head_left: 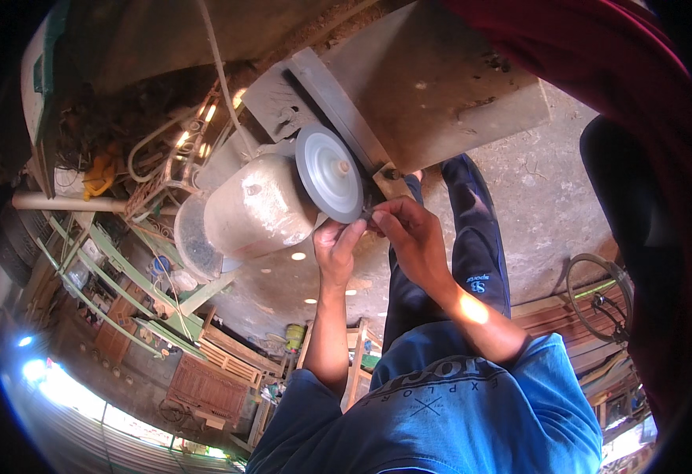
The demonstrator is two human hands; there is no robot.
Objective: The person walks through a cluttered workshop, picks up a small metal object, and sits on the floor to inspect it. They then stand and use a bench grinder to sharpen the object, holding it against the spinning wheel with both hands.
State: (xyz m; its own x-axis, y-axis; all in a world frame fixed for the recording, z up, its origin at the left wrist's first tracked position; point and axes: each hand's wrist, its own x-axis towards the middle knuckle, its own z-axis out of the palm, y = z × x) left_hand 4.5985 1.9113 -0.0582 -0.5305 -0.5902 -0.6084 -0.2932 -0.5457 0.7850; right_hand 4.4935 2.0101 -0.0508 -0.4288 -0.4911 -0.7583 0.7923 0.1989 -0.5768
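The bench grinder (259, 209) has a pale, dusty motor body with a round grey grinding disc (322, 175) on its right end. At the disc's lower edge, my right hand (413, 235) is closed in a pinch on a small dark piece (367, 214), mostly hidden by the fingers. My left hand (336, 249) is also closed, its thumb and fingertips meeting the same piece from the left. Whether the piece touches the disc cannot be made out. A second, rough grey wheel (192, 237) sits at the motor's left end.
Beyond the disc lie a metal bar (338, 107) and a flat board (440, 87). A cable (221, 71) runs down to the motor. Green metal framing (136, 276) stands at left. Dark red cloth (598, 47) hangs at right, above a wheel rim (598, 296).
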